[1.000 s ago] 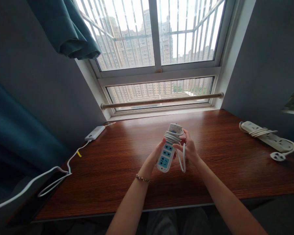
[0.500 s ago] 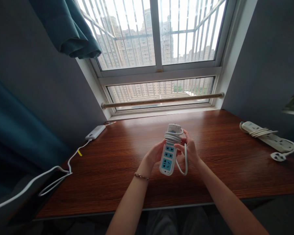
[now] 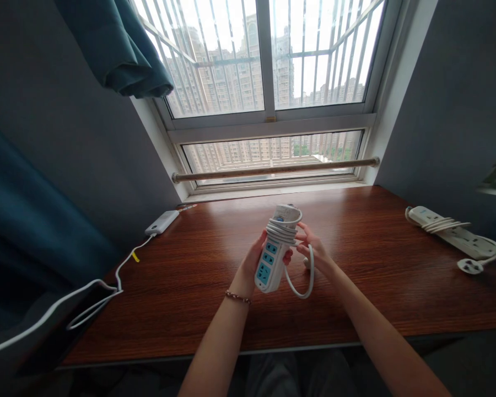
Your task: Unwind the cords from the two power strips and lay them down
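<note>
The power strip [image 3: 271,251] is held above the middle of the table [image 3: 198,286], clear of its surface, tilted with the blue socket face toward the camera. The left hand [image 3: 252,264] is clenched around the strip's lower body from the left side. Several turns of the white cord [image 3: 300,286] already lie around the upper half; one slack loop hangs below the right hand [image 3: 312,248], which pinches the cord just beside the strip.

To do this step well, judged from the present state:
- Keep the left grip firm and low, clear of the wound section.
- Lay each turn touching the one beside it, without crossing.
- Keep light tension from the right hand, so the loop does not sag or kink.

A second power strip [image 3: 454,234] lies well apart at the right.
</note>
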`<state>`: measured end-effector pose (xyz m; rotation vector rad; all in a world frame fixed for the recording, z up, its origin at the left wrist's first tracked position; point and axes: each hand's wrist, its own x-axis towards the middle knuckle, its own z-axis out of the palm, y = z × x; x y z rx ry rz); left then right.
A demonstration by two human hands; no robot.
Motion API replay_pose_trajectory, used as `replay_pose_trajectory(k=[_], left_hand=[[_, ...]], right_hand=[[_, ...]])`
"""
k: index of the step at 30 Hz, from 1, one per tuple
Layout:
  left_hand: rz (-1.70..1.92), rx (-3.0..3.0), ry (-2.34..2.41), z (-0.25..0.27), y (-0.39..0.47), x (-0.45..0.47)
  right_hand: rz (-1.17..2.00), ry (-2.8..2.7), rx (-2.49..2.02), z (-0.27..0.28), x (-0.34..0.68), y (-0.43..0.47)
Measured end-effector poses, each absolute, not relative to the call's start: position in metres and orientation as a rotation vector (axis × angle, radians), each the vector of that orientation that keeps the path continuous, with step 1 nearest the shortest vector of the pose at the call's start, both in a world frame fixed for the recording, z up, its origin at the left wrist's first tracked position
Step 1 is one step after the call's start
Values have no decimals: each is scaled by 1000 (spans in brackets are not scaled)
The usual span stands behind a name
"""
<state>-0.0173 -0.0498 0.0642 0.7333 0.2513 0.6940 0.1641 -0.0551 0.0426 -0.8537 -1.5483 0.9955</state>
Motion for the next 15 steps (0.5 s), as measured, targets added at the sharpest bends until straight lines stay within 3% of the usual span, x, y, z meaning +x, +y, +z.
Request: replay_pose_trajectory(k=[7, 15], left_hand=[[848, 810, 229, 69, -53, -17], [825, 865, 156, 71, -55, -24]], right_hand=[[1533, -1576, -522, 35, 169, -49], [1686, -1457, -385, 50, 163, -62]])
